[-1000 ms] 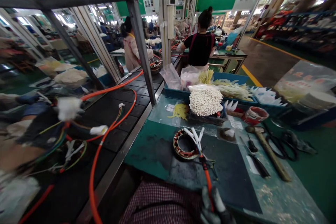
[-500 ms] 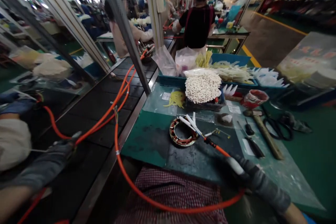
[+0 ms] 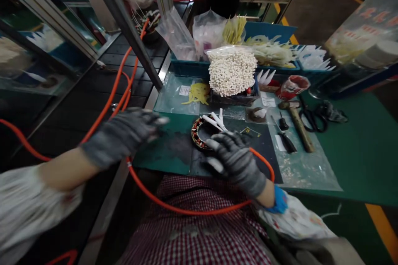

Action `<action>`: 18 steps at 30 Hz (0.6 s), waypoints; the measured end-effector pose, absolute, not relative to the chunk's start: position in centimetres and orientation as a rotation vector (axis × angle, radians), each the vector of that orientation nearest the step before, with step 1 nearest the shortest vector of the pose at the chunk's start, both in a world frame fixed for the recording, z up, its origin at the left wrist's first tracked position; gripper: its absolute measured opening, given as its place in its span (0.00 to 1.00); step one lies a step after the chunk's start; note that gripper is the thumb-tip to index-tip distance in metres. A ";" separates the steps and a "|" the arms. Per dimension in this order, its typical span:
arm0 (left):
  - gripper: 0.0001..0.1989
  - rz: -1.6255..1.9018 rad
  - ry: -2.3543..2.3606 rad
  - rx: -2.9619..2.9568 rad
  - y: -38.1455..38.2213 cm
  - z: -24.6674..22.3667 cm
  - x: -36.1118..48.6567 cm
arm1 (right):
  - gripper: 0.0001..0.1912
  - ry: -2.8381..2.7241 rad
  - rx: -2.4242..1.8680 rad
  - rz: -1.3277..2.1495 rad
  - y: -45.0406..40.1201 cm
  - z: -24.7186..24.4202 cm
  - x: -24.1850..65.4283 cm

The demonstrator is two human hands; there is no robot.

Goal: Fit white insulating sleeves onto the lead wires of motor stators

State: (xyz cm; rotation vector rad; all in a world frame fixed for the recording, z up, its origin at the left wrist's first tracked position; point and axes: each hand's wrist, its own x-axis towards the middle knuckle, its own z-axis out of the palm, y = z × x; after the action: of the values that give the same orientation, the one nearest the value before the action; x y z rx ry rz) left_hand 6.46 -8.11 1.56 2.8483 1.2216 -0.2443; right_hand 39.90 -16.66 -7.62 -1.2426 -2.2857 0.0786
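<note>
My left hand [image 3: 124, 134], in a grey glove with bare fingertips, is over the border between the dark conveyor and the green table; it is blurred, and what it holds, if anything, I cannot make out. My right hand [image 3: 234, 159], gloved too, has its fingers bent at the right edge of the wound ring [image 3: 197, 133]. White sleeves [image 3: 212, 122] lie across that ring. The orange cable [image 3: 186, 212] loops from the conveyor side across the checked apron and up behind my right hand. Whether my right fingers grip anything is hidden.
White tubes [image 3: 231, 73] are bundled behind the ring, with yellow pieces [image 3: 198, 93] to their left. A hammer [image 3: 301, 128], scissors [image 3: 314, 120] and a red cup [image 3: 292, 87] are at the right. A metal post [image 3: 124, 25] slants beside the conveyor [image 3: 107, 60]. Two people stand beyond.
My left hand has moved right and up, from the cables on the conveyor to the table's edge. My right hand has moved left to the ring. The view has tilted down.
</note>
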 end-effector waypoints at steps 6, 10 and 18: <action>0.13 -0.023 0.473 3.091 -2.5 -5.8 13.8 | 0.12 -2.236 -1.386 0.115 -15.3 -11.3 36.2; 0.14 0.199 0.522 3.178 -4.2 -7.9 13.4 | 0.05 -2.171 -1.210 -0.018 -15.3 -12.1 37.3; 0.18 0.602 1.057 3.037 -12.1 -9.6 11.2 | 0.17 -2.006 -1.086 0.071 -15.7 -11.2 40.6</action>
State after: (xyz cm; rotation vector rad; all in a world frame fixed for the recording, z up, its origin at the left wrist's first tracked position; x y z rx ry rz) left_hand 11.20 -12.14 -9.64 3.0372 1.0571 0.6019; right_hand 40.56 -15.68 -11.21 -1.0861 -2.0059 0.0709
